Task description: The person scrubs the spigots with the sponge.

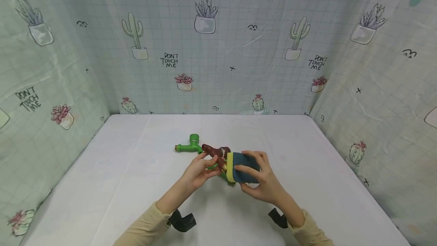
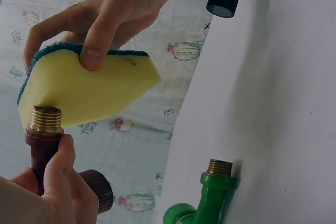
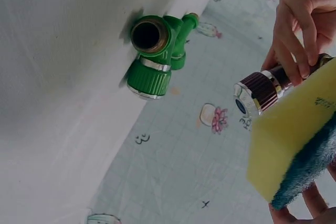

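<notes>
My left hand [image 1: 199, 172] grips a maroon plastic tap [image 1: 212, 151] above the table, fingers and thumb around its body. The tap's brass threaded end [image 2: 47, 120] points toward a sponge [image 1: 245, 168] and meets its yellow foam face in the left wrist view. My right hand [image 1: 264, 180] holds this sponge by its blue scouring side, thumb and fingers spread along the edges. The tap's ribbed knob [image 3: 257, 90] with a silver band shows in the right wrist view.
A green tap [image 1: 188, 147] lies on the white table [image 1: 307, 185] just behind my left hand. Another green tap [image 3: 152, 80] lies closer, partly hidden under the hands in the head view. Patterned cloth walls [image 1: 218, 56] enclose the back and sides.
</notes>
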Action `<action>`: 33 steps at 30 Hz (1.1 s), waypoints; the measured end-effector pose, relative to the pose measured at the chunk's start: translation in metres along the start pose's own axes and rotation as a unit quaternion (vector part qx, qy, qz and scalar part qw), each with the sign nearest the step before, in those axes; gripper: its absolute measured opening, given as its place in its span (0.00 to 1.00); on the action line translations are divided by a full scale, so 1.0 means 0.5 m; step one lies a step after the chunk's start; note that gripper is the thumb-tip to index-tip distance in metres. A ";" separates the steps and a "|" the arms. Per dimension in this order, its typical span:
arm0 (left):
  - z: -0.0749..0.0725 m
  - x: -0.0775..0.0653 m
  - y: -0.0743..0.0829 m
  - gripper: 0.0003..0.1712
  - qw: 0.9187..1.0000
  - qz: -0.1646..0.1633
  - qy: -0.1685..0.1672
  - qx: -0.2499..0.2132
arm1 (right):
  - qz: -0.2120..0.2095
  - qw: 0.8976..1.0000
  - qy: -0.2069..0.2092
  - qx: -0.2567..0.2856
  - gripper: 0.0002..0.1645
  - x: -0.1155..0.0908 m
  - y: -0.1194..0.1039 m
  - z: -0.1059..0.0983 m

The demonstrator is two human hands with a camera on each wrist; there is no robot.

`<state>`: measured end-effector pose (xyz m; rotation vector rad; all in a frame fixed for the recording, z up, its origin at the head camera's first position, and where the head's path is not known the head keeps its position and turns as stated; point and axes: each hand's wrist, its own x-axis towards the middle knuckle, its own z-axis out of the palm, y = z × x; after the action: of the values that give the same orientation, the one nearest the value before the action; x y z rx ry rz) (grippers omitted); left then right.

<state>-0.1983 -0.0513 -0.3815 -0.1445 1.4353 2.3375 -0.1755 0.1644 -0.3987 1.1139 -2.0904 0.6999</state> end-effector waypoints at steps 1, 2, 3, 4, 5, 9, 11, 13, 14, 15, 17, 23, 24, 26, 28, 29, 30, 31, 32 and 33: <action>0.000 0.001 0.000 0.30 1.000 -0.001 0.001 -0.001 | -0.004 1.000 0.003 -0.001 0.19 0.000 0.000 0.000; 0.000 0.001 -0.001 0.30 1.000 -0.003 0.002 -0.002 | -0.010 1.000 0.006 -0.003 0.18 0.001 0.001 0.001; 0.001 0.001 -0.001 0.29 1.000 -0.005 0.003 -0.005 | -0.019 1.000 0.009 -0.007 0.17 0.001 0.000 0.002; 0.001 0.001 -0.002 0.29 1.000 -0.007 0.004 -0.008 | -0.028 0.999 0.011 -0.012 0.17 0.003 -0.001 0.002; 0.001 0.002 -0.002 0.29 1.000 -0.012 0.005 -0.013 | -0.038 0.999 0.013 -0.019 0.16 0.005 -0.003 0.003; 0.001 0.002 -0.001 0.29 0.999 -0.027 0.002 -0.034 | -0.086 0.995 0.022 -0.052 0.14 0.017 -0.013 0.007; 0.002 0.002 0.000 0.29 0.999 -0.035 0.002 -0.036 | -0.107 0.992 0.026 -0.066 0.14 0.022 -0.019 0.009; 0.002 0.003 0.000 0.30 0.999 -0.038 0.004 -0.034 | -0.129 0.988 0.026 -0.079 0.14 0.026 -0.024 0.012; 0.003 0.003 0.000 0.30 0.999 -0.040 0.005 -0.033 | -0.138 0.986 0.024 -0.087 0.16 0.029 -0.027 0.013; 0.003 0.003 -0.001 0.31 0.999 -0.041 0.007 -0.032 | -0.145 0.985 0.023 -0.093 0.18 0.031 -0.029 0.014; 0.003 0.003 0.000 0.32 0.999 -0.041 0.013 -0.030 | -0.157 0.982 0.020 -0.103 0.23 0.034 -0.033 0.016; 0.002 0.002 -0.001 0.32 0.999 -0.044 0.008 -0.014 | -0.170 0.978 0.018 -0.116 0.28 0.037 -0.028 0.010; 0.002 0.001 0.000 0.31 0.999 -0.045 0.005 -0.008 | -0.169 0.978 0.017 -0.118 0.28 0.036 -0.025 0.008; 0.001 0.000 0.001 0.31 0.999 -0.044 0.003 -0.001 | -0.165 0.979 0.014 -0.122 0.27 0.033 -0.018 0.004; 0.000 -0.001 0.002 0.31 0.999 -0.037 -0.001 0.008 | -0.163 0.979 0.012 -0.126 0.23 0.028 -0.009 0.000; -0.001 -0.002 0.003 0.31 0.999 -0.033 -0.003 0.013 | -0.160 0.979 0.011 -0.128 0.20 0.025 -0.004 -0.002; -0.002 -0.002 0.004 0.31 0.999 -0.030 -0.006 0.019 | -0.157 0.979 0.011 -0.130 0.18 0.022 0.001 -0.004; -0.003 -0.004 0.005 0.31 0.999 -0.026 -0.009 0.025 | -0.153 0.980 0.011 -0.129 0.15 0.020 0.007 -0.006; -0.004 -0.005 0.006 0.31 0.999 -0.024 -0.014 0.034 | -0.146 0.981 0.010 -0.126 0.14 0.017 0.011 -0.008; -0.006 -0.007 0.006 0.32 0.999 -0.020 -0.019 0.045 | -0.138 0.983 0.010 -0.124 0.14 0.015 0.015 -0.011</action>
<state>-0.1968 -0.0559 -0.3793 -0.1012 1.5013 2.2282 -0.1833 0.1682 -0.3907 1.2149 -1.8944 0.3072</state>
